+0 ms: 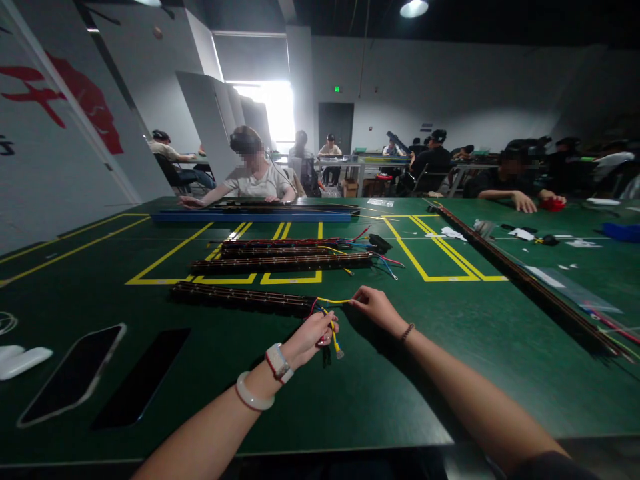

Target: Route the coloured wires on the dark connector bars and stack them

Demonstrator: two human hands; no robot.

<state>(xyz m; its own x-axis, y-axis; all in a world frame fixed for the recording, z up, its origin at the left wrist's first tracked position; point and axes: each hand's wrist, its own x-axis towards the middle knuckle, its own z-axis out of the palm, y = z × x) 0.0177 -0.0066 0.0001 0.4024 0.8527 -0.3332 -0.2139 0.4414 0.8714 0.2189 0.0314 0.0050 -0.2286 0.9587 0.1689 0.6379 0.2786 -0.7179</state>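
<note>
In front of me a long dark strip assembly lies on the green table, with coloured wires coming out of its right end. My right hand pinches the end of a yellow wire drawn out to the right of that end. Just below, my left hand is closed around other wires from the same strip. A yellow wire with a pale tip sticks out past its fingers, and a bit of red shows there too. The fingers hide most of what the left hand grips.
Beyond lie several similar strips with loose wires. Two phones and a white object lie at the left. A long strip runs along the right. Across the table, a person sits behind a blue channel.
</note>
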